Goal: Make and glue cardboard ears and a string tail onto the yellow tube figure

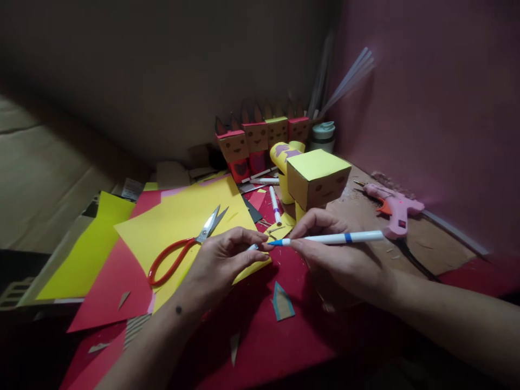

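Fingers of the right hand (345,264) pinch a white marker (325,239) low on the barrel, blue nib bare and aimed at the left hand (215,262). That one's thumb and fingers curl round a small white piece (252,247), probably the cap, mostly hidden. Can't tell if nib meets skin, so imo keep those left fingertips back from the ink. Low grip's good for control; go straight and slow, don't mash the tip. Blue-edged cardboard point (283,302) lies on the red tabletop (264,346) below, scissors (201,237) off left.
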`<state>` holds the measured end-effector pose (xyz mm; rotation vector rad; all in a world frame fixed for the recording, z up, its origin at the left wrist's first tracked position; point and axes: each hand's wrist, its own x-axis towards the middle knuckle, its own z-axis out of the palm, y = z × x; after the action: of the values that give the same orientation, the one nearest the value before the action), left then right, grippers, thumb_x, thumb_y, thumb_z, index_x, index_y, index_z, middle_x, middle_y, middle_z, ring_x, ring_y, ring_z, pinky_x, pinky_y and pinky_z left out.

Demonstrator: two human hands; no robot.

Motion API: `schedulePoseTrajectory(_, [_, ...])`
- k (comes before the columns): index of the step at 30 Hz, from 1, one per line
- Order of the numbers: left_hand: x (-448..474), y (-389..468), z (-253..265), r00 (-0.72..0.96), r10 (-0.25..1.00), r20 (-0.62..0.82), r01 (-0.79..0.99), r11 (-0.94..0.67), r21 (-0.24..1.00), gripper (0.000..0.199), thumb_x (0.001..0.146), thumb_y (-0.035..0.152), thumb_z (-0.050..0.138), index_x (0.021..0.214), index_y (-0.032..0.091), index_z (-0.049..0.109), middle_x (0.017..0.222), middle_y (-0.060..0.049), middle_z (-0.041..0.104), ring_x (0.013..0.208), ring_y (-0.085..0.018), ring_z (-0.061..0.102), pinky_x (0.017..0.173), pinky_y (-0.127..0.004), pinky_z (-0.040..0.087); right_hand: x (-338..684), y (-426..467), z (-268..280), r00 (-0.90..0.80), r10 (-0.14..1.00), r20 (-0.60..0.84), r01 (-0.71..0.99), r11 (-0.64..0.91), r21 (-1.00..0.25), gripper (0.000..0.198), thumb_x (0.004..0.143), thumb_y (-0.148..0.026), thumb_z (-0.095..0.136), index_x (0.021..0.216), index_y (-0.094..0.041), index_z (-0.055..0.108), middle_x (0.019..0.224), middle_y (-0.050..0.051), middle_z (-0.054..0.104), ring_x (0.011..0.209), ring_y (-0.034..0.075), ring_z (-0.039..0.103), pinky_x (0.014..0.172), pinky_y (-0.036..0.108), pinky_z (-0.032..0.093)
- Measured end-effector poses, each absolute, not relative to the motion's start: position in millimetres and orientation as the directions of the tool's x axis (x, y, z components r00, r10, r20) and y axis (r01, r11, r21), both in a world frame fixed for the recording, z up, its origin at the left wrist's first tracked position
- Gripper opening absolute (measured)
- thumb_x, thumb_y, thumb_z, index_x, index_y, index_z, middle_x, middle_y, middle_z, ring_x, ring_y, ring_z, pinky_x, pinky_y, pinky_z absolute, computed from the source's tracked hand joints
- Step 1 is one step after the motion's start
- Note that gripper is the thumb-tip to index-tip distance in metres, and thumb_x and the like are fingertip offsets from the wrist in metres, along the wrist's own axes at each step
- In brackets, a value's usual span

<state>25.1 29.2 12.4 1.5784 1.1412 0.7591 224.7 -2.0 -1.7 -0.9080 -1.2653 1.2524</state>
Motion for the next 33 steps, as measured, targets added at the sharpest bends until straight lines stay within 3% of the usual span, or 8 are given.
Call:
schedulePoseTrajectory(6, [22.6, 24.3, 10.4, 0.312, 0.942, -0.12, 0.355, 0.001, 0.935, 0.016, 0.075, 0.028, 0.071, 0.087, 0.018, 0.07, 0.059, 0.003, 0.066, 0.049, -0.01, 0.06, 0.05, -0.021, 0.048, 226.0, -4.3, -11.2, -0.155, 0.974, 0.164, -0.189, 0.134, -0.973, 0.006, 0.083, -0.024, 0.068, 0.081, -0.02, 0.064, 0.072, -0.002, 0.061, 0.061, 0.009, 0.05, 0.054, 0.022, 0.037])
schedulePoseTrajectory(10, [22.6, 22.6, 6.5, 0.385, 0.913, -0.131, 0.334, -0.006, 0.943, 0.019, 0.082, 0.03, 0.063, 0.098, 0.019, 0.062, 0.069, 0.002, 0.069, 0.06, -0.014, 0.068, 0.054, -0.022, 0.051, 225.7, -2.7, -12.9, -0.175, 0.969, 0.174, -0.261, 0.124, -0.957, 0.007, 0.084, -0.024, 0.067, 0.08, -0.02, 0.064, 0.063, -0.005, 0.056, 0.055, 0.007, 0.045, 0.051, 0.021, 0.034])
schedulePoseTrajectory(13, [23.2, 21.9, 6.1, 0.416, 0.901, -0.122, 0.323, -0.021, 0.946, 0.013, 0.084, 0.028, 0.06, 0.093, 0.019, 0.057, 0.079, 0.002, 0.067, 0.063, -0.013, 0.07, 0.057, -0.022, 0.052, 225.0, -0.1, -13.7, -0.157, 0.975, 0.157, -0.265, 0.112, -0.958, 0.007, 0.082, -0.024, 0.068, 0.078, -0.019, 0.065, 0.06, -0.004, 0.054, 0.055, 0.008, 0.045, 0.049, 0.022, 0.032])
schedulePoseTrajectory(18, [24.1, 20.2, 9.1, 0.417, 0.9, -0.126, 0.361, -0.037, 0.932, 0.009, 0.084, 0.026, 0.06, 0.083, 0.018, 0.056, 0.073, 0.004, 0.063, 0.061, -0.011, 0.068, 0.057, -0.021, 0.05, 224.2, 1.7, -14.5, -0.164, 0.976, 0.144, -0.265, 0.097, -0.959, 0.007, 0.08, -0.022, 0.069, 0.076, -0.018, 0.064, 0.059, -0.005, 0.052, 0.053, 0.008, 0.043, 0.048, 0.022, 0.031])
schedulePoseTrajectory(25, [27.1, 18.4, 7.1, 0.422, 0.902, -0.095, 0.437, -0.111, 0.892, 0.012, 0.086, 0.031, 0.059, 0.087, 0.019, 0.057, 0.066, 0.002, 0.066, 0.063, -0.013, 0.067, 0.061, -0.023, 0.05, 225.2, 0.4, -16.3, -0.19, 0.971, 0.142, -0.202, 0.103, -0.974, 0.007, 0.082, -0.022, 0.067, 0.077, -0.018, 0.065, 0.06, -0.004, 0.053, 0.053, 0.007, 0.042, 0.047, 0.02, 0.03])
schedulePoseTrajectory(33, [27.6, 12.0, 10.5, 0.421, 0.906, -0.039, 0.455, -0.174, 0.873, 0.012, 0.088, 0.031, 0.055, 0.087, 0.019, 0.058, 0.063, 0.004, 0.065, 0.058, -0.011, 0.066, 0.056, -0.02, 0.049, 218.8, 3.2, -22.3, -0.234, 0.97, 0.059, -0.307, -0.017, -0.952, 0.008, 0.078, -0.02, 0.073, 0.077, -0.016, 0.065, 0.06, -0.003, 0.06, 0.049, 0.006, 0.049, 0.046, 0.018, 0.036])
